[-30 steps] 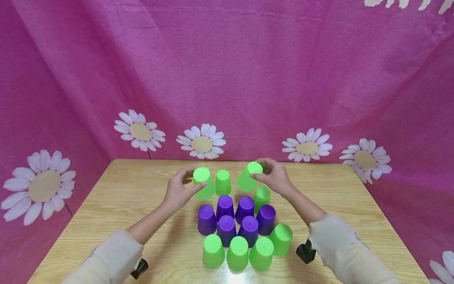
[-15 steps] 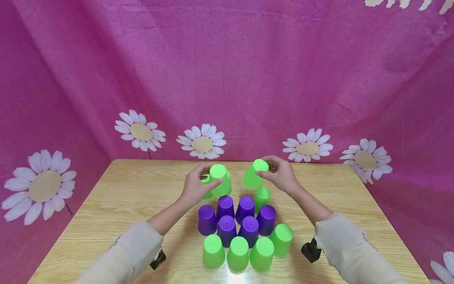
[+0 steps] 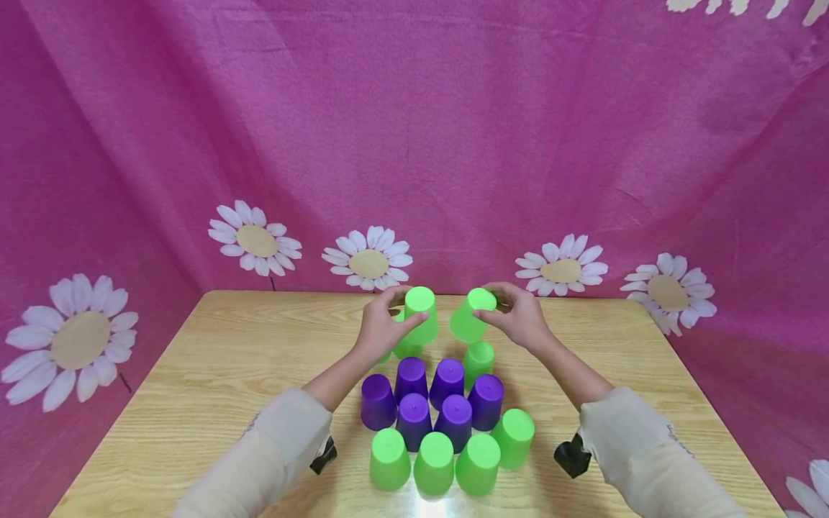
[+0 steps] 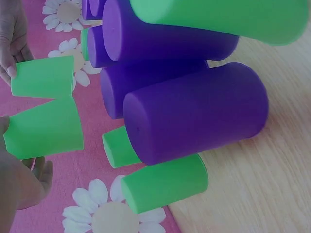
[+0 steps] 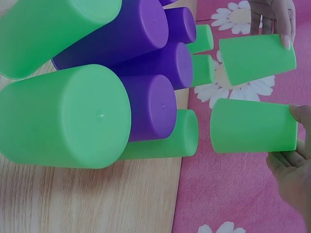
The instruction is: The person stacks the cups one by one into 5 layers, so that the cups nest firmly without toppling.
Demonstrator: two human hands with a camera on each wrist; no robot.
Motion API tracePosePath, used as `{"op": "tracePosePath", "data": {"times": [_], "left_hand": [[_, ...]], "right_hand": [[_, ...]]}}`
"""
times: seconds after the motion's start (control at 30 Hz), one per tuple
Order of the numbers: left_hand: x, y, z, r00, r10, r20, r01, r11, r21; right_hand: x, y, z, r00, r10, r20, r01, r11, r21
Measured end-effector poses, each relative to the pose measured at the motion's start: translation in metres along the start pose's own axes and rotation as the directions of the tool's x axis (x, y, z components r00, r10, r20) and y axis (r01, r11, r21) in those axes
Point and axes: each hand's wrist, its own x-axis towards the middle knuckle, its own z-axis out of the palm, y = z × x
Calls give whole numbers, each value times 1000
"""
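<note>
My left hand [image 3: 381, 327] pinches an upside-down green cup [image 3: 421, 316] between thumb and fingers, raised over the far part of the table. Opposite it, my right hand [image 3: 519, 318] grips a second green cup [image 3: 469, 320], tilted and also bottom-up. A narrow gap separates the two cups. In the right wrist view the right hand's cup [image 5: 253, 127] is nearest, with the left hand's cup [image 5: 257, 59] beyond it. Behind the left hand's cup, a standing green cup [image 3: 408, 350] is partly hidden. Another green cup [image 3: 479, 363] stands below the right hand's cup.
Several purple cups [image 3: 414, 421] stand upside down in a close cluster mid-table. In front of them is a row of green cups [image 3: 434, 464], with one more green cup [image 3: 514, 437] at its right. A pink flowered cloth [image 3: 414, 144] hangs behind the wooden table [image 3: 227, 374].
My left hand has carried its green cup right and upward, past the standing green cups at the back. My right hand has shifted slightly right and up with its cup.
</note>
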Motion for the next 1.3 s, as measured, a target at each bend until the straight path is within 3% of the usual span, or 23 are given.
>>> {"op": "tracePosePath", "data": {"times": [0.6,0.97,1.17,1.3], "left_hand": [[17,-7,23,998,57,5,-57,998,28],[21,-18,32,999,16,40,-18,999,45],[23,-22,35,996,-14,93,7,997,74],[26,-24,38,988,-52,148,31,990,138]], "right_hand": [[4,10,-1,999,-6,-35,5,1000,-8],[8,22,7,998,17,-64,-18,1000,-13],[8,30,11,997,47,-58,-47,999,-12],[8,34,14,997,66,-50,-69,996,-49]]}}
